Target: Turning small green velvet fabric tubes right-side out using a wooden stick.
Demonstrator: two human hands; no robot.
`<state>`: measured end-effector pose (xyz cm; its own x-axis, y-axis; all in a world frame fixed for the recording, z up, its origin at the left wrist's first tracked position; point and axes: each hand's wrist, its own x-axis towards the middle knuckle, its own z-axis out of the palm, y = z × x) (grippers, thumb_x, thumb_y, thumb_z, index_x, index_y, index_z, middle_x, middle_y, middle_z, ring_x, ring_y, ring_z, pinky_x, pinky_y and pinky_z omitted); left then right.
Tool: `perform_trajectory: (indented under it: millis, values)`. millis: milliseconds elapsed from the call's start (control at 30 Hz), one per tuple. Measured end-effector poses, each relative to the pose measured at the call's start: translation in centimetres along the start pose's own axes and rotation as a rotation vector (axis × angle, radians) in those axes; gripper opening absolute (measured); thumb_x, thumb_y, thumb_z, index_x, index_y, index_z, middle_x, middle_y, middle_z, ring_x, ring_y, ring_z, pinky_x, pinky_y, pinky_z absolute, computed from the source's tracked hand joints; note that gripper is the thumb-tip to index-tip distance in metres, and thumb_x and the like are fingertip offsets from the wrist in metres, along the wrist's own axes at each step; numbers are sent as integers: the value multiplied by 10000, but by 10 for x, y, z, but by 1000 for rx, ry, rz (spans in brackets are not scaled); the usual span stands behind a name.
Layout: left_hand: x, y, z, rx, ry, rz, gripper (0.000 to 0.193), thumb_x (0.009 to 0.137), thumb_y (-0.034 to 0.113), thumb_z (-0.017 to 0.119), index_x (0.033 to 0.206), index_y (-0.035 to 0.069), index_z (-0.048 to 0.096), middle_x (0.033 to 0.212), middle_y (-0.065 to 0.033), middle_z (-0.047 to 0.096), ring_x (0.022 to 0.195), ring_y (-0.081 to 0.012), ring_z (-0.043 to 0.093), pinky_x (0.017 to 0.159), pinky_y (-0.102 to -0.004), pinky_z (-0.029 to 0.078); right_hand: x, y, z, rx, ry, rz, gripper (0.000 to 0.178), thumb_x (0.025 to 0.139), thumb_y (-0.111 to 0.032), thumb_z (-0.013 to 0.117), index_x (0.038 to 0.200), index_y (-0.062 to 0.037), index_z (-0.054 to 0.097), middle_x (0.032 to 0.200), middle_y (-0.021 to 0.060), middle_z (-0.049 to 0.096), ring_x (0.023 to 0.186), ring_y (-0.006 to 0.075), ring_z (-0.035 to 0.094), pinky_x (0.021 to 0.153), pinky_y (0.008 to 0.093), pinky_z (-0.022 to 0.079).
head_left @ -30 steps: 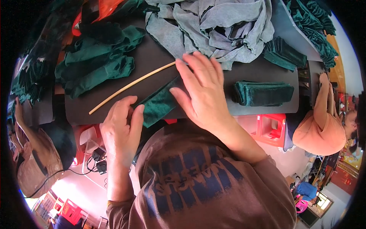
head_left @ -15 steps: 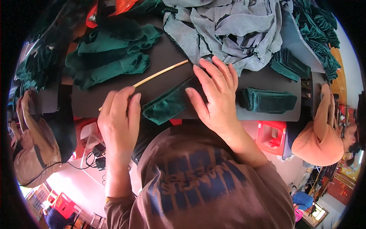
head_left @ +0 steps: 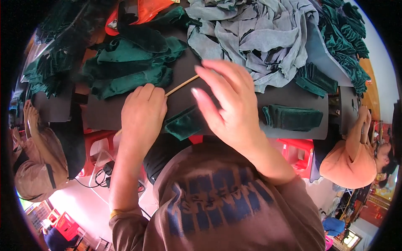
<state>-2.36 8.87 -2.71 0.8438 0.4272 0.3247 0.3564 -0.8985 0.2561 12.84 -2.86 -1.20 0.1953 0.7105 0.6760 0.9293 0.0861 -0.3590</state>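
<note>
My left hand [head_left: 144, 108] is closed round a thin wooden stick [head_left: 181, 86], which slants up to the right over the dark table. The stick's lower end shows beside my wrist. My right hand [head_left: 234, 106] is open and slightly blurred, thumb and fingers apart, its fingertips close to the stick's upper end. Between the hands, at the table's near edge, lies a dark green velvet strip [head_left: 184, 124], partly covered by my right hand. A neat stack of folded green velvet pieces [head_left: 295, 117] sits to the right of that hand.
Loose green velvet pieces [head_left: 130, 71] lie at the left. A big heap of grey-backed strips [head_left: 268, 37] fills the far middle, with another green bundle [head_left: 316, 79] at its right. An orange bag [head_left: 150, 10] is at the back. Co-workers sit at both sides, one in orange [head_left: 349, 167].
My left hand has shifted right and up, closing over the stick. My right hand has moved slightly left towards the stick's upper end. The whole view has shifted a little.
</note>
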Motion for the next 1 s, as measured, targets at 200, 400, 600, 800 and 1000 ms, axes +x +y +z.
perform_trajectory:
  millis: [200, 400, 600, 800, 1000]
  values:
    - [-23, -8, -8, 63, 24, -75, 83, 732, 74, 583, 777, 36, 524, 749, -105, 492, 742, -285, 506, 659, -386, 414, 64, 2, 60, -72, -10, 4, 280, 731, -92, 627, 996, -23, 569, 964, 98, 569, 863, 281, 552, 754, 402, 420]
    - [-43, -21, -5, -16, 121, -103, 119, 736, 65, 594, 838, 34, 541, 808, -111, 523, 742, -296, 505, 651, -394, 415, 77, 13, 85, -297, -292, 39, 186, 762, -153, 583, 923, -77, 636, 802, 101, 604, 798, 295, 579, 711, 396, 451]
    - [-48, -24, -4, -42, 138, -89, 148, 744, 52, 582, 885, 25, 546, 835, -111, 522, 750, -297, 507, 649, -387, 427, 88, 5, 64, 252, 116, 210, 101, 744, -152, 603, 768, -62, 641, 707, 159, 588, 714, 322, 582, 642, 425, 455]
    - [-50, -22, -12, 22, 66, -90, 159, 759, 23, 551, 918, 12, 548, 841, -128, 519, 760, -301, 511, 653, -386, 431, 72, -26, 7, 1134, -76, 713, 212, 863, -220, 571, 879, -14, 617, 782, 7, 609, 669, 81, 537, 564, 211, 380]
    - [-69, -6, -38, -183, -14, -425, 95, 804, 12, 524, 896, 21, 545, 840, -152, 508, 773, -314, 523, 686, -384, 433, 41, -30, -36, 1551, -97, 891, 167, 842, -204, 598, 862, -39, 614, 776, -38, 588, 667, 6, 499, 585, 150, 352]
